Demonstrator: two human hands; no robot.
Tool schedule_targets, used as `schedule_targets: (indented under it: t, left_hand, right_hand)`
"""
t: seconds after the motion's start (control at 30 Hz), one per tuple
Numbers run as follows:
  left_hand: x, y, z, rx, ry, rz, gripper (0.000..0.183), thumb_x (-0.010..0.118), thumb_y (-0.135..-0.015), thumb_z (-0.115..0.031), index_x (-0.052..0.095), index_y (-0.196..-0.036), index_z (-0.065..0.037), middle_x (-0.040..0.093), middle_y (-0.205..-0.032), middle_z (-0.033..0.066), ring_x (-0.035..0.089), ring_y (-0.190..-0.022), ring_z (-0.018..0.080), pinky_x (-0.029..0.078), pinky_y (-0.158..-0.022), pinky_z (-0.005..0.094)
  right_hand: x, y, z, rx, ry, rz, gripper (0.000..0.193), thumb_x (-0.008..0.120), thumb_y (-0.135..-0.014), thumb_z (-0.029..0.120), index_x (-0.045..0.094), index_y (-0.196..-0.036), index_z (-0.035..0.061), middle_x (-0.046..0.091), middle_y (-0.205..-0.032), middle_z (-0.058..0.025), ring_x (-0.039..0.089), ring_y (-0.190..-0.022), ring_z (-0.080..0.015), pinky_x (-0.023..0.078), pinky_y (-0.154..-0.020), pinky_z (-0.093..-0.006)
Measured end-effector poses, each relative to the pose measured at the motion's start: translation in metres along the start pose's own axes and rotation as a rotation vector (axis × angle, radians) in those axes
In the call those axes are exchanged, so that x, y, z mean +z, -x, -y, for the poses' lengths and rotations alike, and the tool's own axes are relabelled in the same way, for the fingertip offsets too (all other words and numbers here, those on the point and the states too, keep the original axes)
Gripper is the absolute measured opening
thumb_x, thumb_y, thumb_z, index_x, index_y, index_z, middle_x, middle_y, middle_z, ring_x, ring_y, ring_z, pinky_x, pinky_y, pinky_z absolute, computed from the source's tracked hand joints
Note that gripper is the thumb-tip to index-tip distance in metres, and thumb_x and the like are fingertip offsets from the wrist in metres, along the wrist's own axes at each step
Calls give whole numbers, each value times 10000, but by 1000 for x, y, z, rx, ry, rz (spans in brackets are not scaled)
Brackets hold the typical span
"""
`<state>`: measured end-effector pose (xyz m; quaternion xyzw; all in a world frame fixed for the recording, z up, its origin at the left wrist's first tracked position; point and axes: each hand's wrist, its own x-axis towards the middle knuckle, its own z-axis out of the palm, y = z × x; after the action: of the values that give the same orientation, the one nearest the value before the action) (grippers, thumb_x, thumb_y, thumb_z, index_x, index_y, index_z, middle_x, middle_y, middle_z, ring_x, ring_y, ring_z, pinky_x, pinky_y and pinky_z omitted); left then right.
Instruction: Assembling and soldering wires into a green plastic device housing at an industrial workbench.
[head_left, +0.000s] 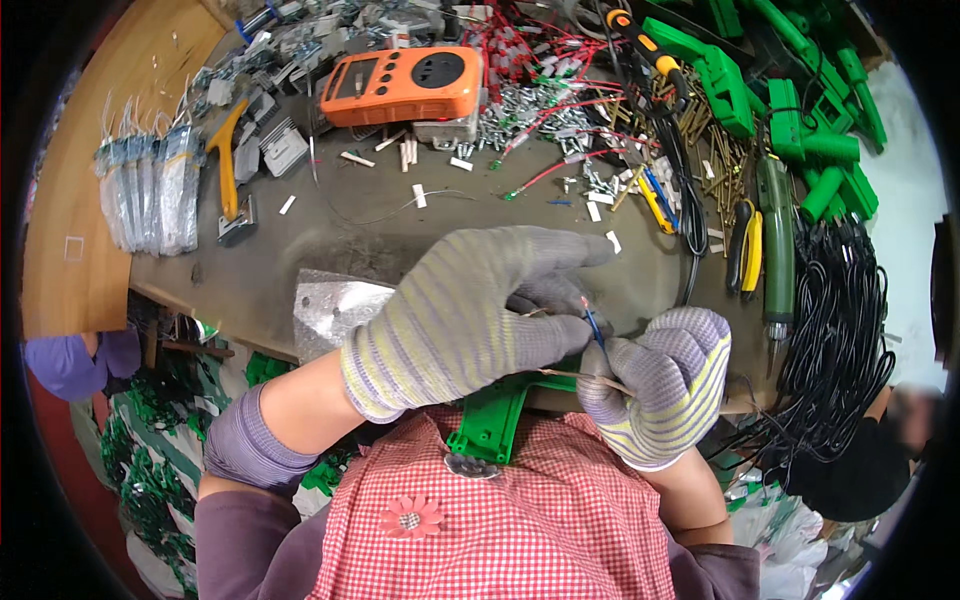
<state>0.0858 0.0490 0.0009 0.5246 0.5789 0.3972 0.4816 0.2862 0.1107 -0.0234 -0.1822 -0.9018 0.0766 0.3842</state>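
My left hand, in a striped grey-yellow glove, reaches over the table's front edge. Its index finger points right while the thumb and bent fingers close together; what lies between them is mostly hidden. My right hand, gloved alike, is closed with thumb and finger pinching thin wires. A blue wire with a reddish tip sticks up from that pinch beside my left thumb. A brown wire runs leftward from the right fingers. Under my left wrist, a green plastic housing rests against the checked apron.
An orange meter stands at the back, beside scattered screws and red wires. A yellow scraper and bagged parts lie left. Pliers, a green electric screwdriver and black cables are right.
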Motion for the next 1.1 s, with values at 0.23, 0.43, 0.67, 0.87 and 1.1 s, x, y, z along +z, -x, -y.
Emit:
schedule_targets:
  t: [0.23,0.43,0.67,0.87,1.1]
  left_hand:
    - [5,0,0,-126,232,-30,530,732,-827,-80,620,-1345,-64,735,-937,61,661,-864,78,535,-771,241]
    - [4,0,0,-43,119,-55,524,746,-821,-96,627,-1330,-64,738,-904,58,674,-849,88,537,-806,263]
    - [6,4,-4,204,-153,-75,580,754,-785,-158,609,-1340,-71,705,-822,55,688,-769,173,534,-796,330]
    - [10,5,-1,379,-415,-146,644,731,-784,-134,543,-1396,-70,675,-805,69,665,-739,240,513,-772,363]
    - [9,3,-3,266,-283,-70,715,725,-763,-106,494,-1439,-65,661,-816,98,665,-782,272,508,-775,379]
  right_hand:
    - [1,2,-5,-9,-23,60,309,805,-675,60,590,-891,113,547,-800,-50,546,-716,-296,421,-659,-426]
    - [-2,-1,-6,-29,-57,103,325,837,-619,150,616,-854,115,556,-785,-36,560,-730,-281,426,-666,-425]
    - [-26,-26,-20,522,-638,244,285,840,-701,188,658,-870,49,610,-771,-49,597,-658,-177,473,-610,-311]
    - [-27,-37,-28,343,-355,212,127,737,-795,39,637,-872,52,593,-741,-79,583,-632,-189,476,-588,-305]
    - [-39,-63,-41,-482,-9,365,140,725,-765,180,687,-873,100,575,-718,-43,585,-669,-248,503,-664,-387]
